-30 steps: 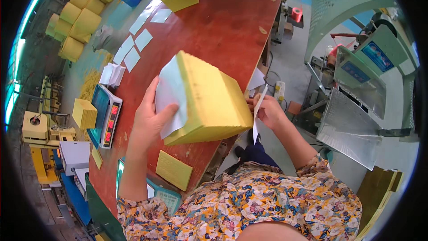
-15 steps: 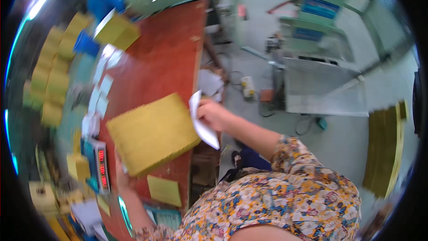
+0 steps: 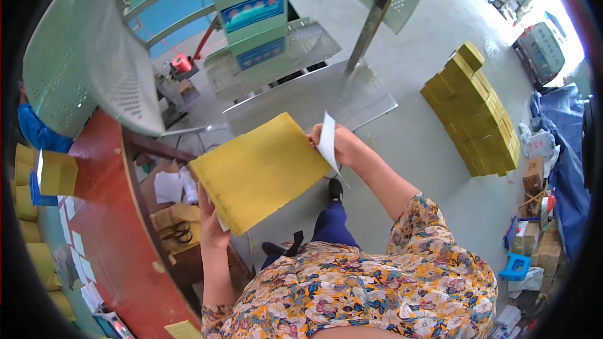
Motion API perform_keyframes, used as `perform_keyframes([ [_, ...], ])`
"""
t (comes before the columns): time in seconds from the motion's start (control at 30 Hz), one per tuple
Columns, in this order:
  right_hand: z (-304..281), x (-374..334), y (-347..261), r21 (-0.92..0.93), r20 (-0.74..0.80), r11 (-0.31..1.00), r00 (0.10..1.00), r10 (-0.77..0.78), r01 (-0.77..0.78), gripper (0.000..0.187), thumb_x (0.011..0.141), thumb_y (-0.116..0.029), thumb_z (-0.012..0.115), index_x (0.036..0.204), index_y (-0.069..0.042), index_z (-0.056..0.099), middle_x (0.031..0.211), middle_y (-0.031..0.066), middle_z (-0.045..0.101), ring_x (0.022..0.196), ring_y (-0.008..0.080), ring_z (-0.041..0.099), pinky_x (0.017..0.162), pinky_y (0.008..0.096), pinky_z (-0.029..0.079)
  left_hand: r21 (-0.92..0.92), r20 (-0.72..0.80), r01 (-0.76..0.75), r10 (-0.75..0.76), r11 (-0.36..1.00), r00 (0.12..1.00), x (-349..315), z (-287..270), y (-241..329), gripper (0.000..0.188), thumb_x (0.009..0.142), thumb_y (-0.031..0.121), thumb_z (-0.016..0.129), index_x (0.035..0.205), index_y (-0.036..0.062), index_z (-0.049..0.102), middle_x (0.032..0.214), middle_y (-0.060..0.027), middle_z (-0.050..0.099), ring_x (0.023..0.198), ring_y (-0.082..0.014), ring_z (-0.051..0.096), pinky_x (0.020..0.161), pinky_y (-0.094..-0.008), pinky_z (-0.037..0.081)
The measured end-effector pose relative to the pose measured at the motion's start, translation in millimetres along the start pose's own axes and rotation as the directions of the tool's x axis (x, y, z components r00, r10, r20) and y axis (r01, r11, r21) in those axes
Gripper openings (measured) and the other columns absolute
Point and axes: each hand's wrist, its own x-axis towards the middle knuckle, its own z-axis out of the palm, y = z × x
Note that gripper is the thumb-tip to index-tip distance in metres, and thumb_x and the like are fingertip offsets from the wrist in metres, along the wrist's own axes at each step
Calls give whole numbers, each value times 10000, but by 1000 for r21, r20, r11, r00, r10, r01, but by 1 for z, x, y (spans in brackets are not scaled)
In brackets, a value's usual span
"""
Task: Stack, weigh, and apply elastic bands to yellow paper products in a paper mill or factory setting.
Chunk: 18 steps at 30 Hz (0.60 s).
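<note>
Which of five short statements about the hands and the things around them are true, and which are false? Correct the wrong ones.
1. The left hand holds the yellow stack. True.
2. The right hand is empty. False: the right hand holds a white sheet.
3. The red table is on the person's left. True.
4. The blue stool is at the picture's left. False: the blue stool is at the lower right.
5. Yellow bundles are piled on the floor at the right. True.
</note>
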Motion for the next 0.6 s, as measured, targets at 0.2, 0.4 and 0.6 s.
perform_keyframes([
  [0.2, -157, 20, -76, 31, -69, 1000, 998, 1, 1, 206, 882, -65, 507, 693, -40, 585, 929, 156, 651, 686, 180, 576, 630, 272, 471, 140, -17, 140, -139, 980, 990, 109, 81, -112, 820, 921, 62, 631, 1567, 250, 163, 1480, -52, 430, 1299, -211, 484, 1025, -350, 450],
  [0.4, -226, 51, -117, 167, 34, 975, 990, 140, -144, 190, 874, -51, 509, 691, -33, 557, 976, 181, 630, 716, 196, 553, 654, 322, 495, 354, -8, 140, -147, 925, 989, 152, 113, -159, 814, 898, 110, 683, 1559, 231, 224, 1517, -39, 395, 1337, -210, 448, 1071, -376, 404],
  [0.6, -267, 90, -120, 272, 200, 915, 947, 250, -299, 84, 874, -13, 518, 803, -25, 562, 964, 195, 606, 670, 217, 591, 638, 329, 523, 694, -63, 42, 2, 719, 998, 148, 116, -157, 762, 893, 108, 688, 1539, 185, 290, 1501, -41, 418, 1346, -212, 432, 1086, -372, 378],
])
